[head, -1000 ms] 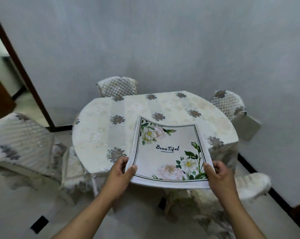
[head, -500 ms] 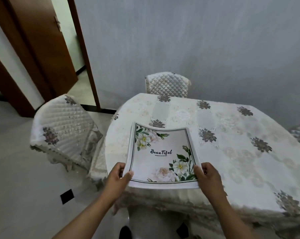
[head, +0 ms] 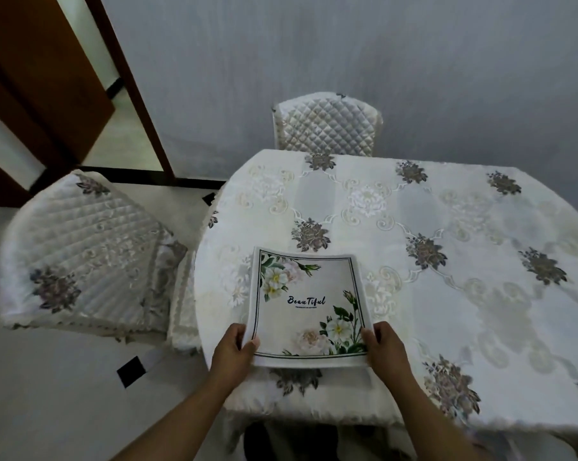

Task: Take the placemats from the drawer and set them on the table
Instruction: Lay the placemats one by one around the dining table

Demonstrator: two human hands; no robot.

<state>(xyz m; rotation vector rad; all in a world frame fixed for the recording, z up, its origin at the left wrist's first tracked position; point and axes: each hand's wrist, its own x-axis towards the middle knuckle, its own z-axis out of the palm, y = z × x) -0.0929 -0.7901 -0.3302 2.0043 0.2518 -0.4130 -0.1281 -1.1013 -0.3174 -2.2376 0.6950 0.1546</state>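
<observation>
Quick count: two hands, one left hand (head: 231,352) and one right hand (head: 385,351). One floral placemat (head: 309,304) showing, can't tell if more sit under it. One cloth-covered table (head: 463,211). Two quilted chairs, the far chair (head: 327,128) and the left chair (head: 88,251). One brown door (head: 38,78) far left.

Grey wall (head: 347,44) — quilted chairs (head: 327,128) (brown door (head: 31,78))

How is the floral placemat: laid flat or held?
Held: the left hand and right hand grip the placemat by its near corners, near edge raised above the tablecloth.
</observation>
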